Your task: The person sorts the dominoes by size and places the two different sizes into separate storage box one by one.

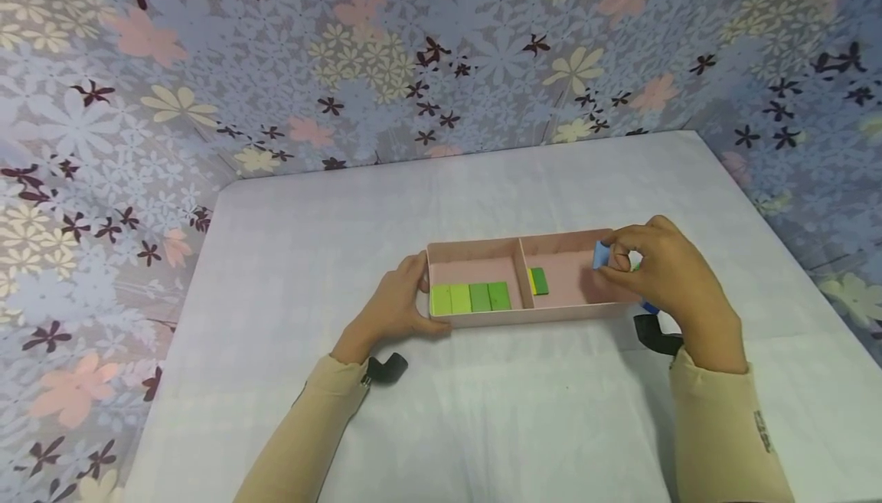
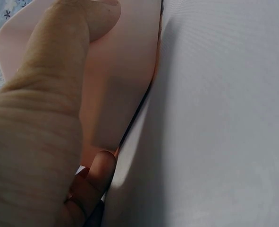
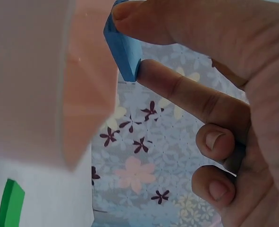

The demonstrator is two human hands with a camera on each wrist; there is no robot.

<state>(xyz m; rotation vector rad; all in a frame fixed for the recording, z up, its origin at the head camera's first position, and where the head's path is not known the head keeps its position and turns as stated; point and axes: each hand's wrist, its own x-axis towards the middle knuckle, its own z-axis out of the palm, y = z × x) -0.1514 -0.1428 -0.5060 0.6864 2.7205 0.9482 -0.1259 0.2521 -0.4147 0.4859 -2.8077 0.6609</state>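
Observation:
A pale pink two-compartment box (image 1: 482, 319) lies on the table. My left hand (image 1: 393, 300) grips its left end, with the thumb along the front wall. Above the right compartment, my right hand (image 1: 661, 273) pinches a small blue tile (image 1: 601, 255) between thumb and index finger; the tile (image 3: 123, 52) looks thick and flat in the right wrist view. Two lime tiles (image 1: 451, 299) and two darker green tiles (image 1: 489, 297) form a row along the left compartment's front wall. Against the divider in the right compartment lie a green tile (image 1: 540, 281) and a yellow one (image 1: 531, 282).
Beside the box's right end, partly hidden by my right hand, are a green piece (image 1: 637, 266) and a blue piece (image 1: 650, 308). A white cloth (image 1: 524, 403) covers the table. Floral fabric (image 1: 386, 51) hangs behind it and at the sides.

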